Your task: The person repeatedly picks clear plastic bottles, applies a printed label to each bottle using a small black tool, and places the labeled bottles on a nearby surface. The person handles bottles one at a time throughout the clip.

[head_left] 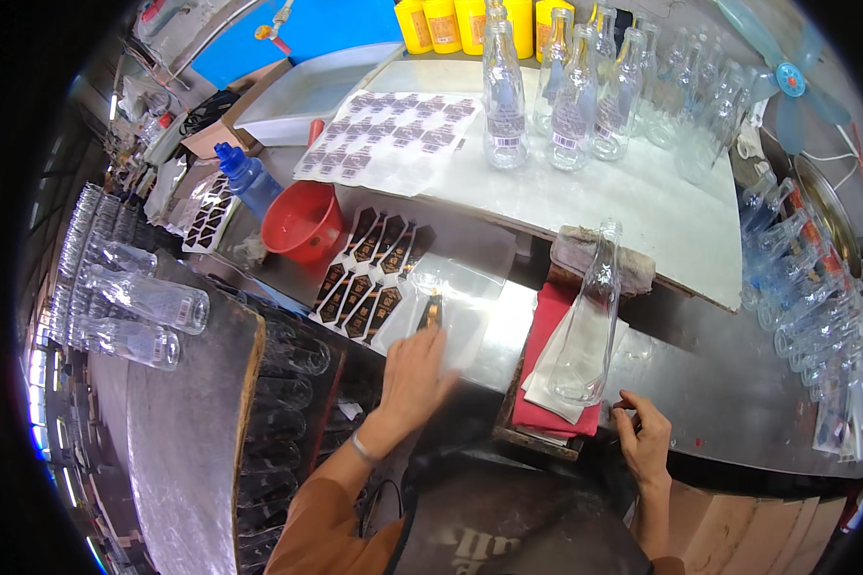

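Note:
My left hand (415, 379) reaches forward over the bench, fingers stretched out and thumb apart, slightly blurred. Its fingertips are at a small dark label with gold print (430, 312) on a clear backing sheet. Beside it lies a sheet of similar black-and-gold labels (364, 278). My right hand (642, 433) is loosely curled at the bench edge, its fingers apart with nothing visible in them. Just beyond it, a clear glass bottle (585, 331) lies with its base toward me on white and red cloths (537, 369), its neck against a rolled, stained cloth (599, 259).
A red bucket (302, 225) and a blue-capped bottle (247, 177) stand left of the labels. A white board (470, 192) carries printed label sheets (384, 134) and several upright glass bottles (575, 105). More bottles lie on the left table (144, 383). A blue fan (789, 79) is at far right.

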Demonstrator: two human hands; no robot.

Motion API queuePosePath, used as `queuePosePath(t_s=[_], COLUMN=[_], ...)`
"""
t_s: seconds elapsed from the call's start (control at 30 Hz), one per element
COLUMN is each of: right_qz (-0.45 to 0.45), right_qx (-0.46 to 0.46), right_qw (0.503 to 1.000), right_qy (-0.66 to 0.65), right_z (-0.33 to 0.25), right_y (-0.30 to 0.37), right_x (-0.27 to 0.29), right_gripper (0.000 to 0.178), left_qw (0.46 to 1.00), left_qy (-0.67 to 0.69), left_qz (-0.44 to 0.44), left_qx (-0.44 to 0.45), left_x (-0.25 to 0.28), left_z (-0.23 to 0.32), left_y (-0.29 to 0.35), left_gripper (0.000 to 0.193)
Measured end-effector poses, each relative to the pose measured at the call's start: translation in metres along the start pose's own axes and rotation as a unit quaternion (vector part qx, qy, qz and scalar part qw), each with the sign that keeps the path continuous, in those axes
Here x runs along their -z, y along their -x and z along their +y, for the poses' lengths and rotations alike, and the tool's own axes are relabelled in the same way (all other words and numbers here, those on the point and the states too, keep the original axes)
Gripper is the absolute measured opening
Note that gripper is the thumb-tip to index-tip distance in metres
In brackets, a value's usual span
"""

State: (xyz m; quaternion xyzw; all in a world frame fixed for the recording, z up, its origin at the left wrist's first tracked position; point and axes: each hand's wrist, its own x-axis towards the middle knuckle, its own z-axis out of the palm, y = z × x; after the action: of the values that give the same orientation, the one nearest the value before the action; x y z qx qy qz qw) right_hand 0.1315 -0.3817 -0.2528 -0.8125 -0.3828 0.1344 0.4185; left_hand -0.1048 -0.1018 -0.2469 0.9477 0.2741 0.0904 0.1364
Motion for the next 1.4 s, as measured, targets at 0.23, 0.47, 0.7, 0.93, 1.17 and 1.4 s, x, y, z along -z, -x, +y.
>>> queuePosePath(t_s=[0.23,0.47,0.7,0.93,1.17,1.4], right_qz=[-0.014,0.026,0.014,-0.009,-0.078,-0.074], right_qx=[0.03,0.15,0.114,0.109,0.059,-0.037], right_qw=[0.997,0.986,0.988,0.988,0.994,0.977], right_qy=[-0.065,0.063,0.099,0.11,-0.044,-0.198], right_z=[-0.028,-0.038,-0.049,-0.048,-0.039,-0.046], right_y=[-0.007,-0.024,-0.021,-0.024,-0.034,-0.075], right_x=[-0.001,-0.017,-0.018,-0.014,0.008,0.004], right_gripper=[0.05,0.073,0.075,0.076,0.065,0.053], left_qw=[0.995,0.973,0.852,0.931,0.925,0.947], left_qy=[-0.034,0.212,0.516,0.122,0.225,0.241], left_qz=[0.005,0.084,0.054,0.11,0.012,0.009], left_qx=[-0.098,-0.026,0.075,-0.327,-0.306,-0.21], left_x=[0.001,0.009,0.033,0.03,0.034,0.02], left_z=[-0.034,-0.034,0.058,0.126,0.124,0.12], left_y=[0.014,0.029,-0.067,-0.099,-0.082,-0.115], left_gripper=[0.08,0.015,0.02,0.026,0.016,0.051])
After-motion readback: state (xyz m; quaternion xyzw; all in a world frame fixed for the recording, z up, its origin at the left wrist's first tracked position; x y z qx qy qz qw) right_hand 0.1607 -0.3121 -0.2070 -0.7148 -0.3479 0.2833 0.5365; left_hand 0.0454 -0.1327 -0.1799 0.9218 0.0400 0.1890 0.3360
